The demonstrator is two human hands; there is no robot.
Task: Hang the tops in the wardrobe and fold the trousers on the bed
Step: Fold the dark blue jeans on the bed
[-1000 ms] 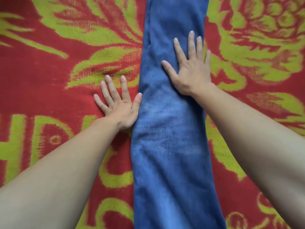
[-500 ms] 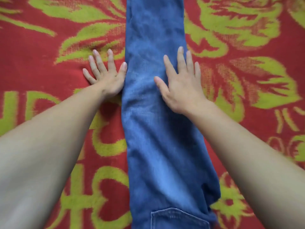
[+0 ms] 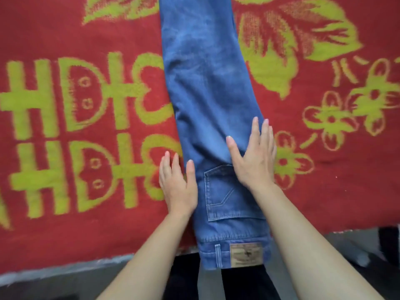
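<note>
Blue jeans (image 3: 207, 89) lie lengthwise on the bed, folded leg over leg, running away from me. Their waistband with a tan leather patch (image 3: 246, 254) hangs just over the bed's near edge. My left hand (image 3: 177, 182) lies flat with straight fingers along the jeans' left edge, thumb on the denim, the other fingers on the blanket. My right hand (image 3: 254, 156) presses flat on the jeans' right side, just above the back pocket (image 3: 223, 195). Neither hand grips anything.
A red blanket (image 3: 86, 234) with yellow-green flowers and letters covers the bed. Its near edge runs across the bottom of the view, with grey floor (image 3: 346, 245) and my dark-clothed legs (image 3: 186, 278) below it.
Both hands have slid down the jeans toward me, from the lower leg to the seat. The view has followed, so the back pocket, waistband and bed edge now show.
</note>
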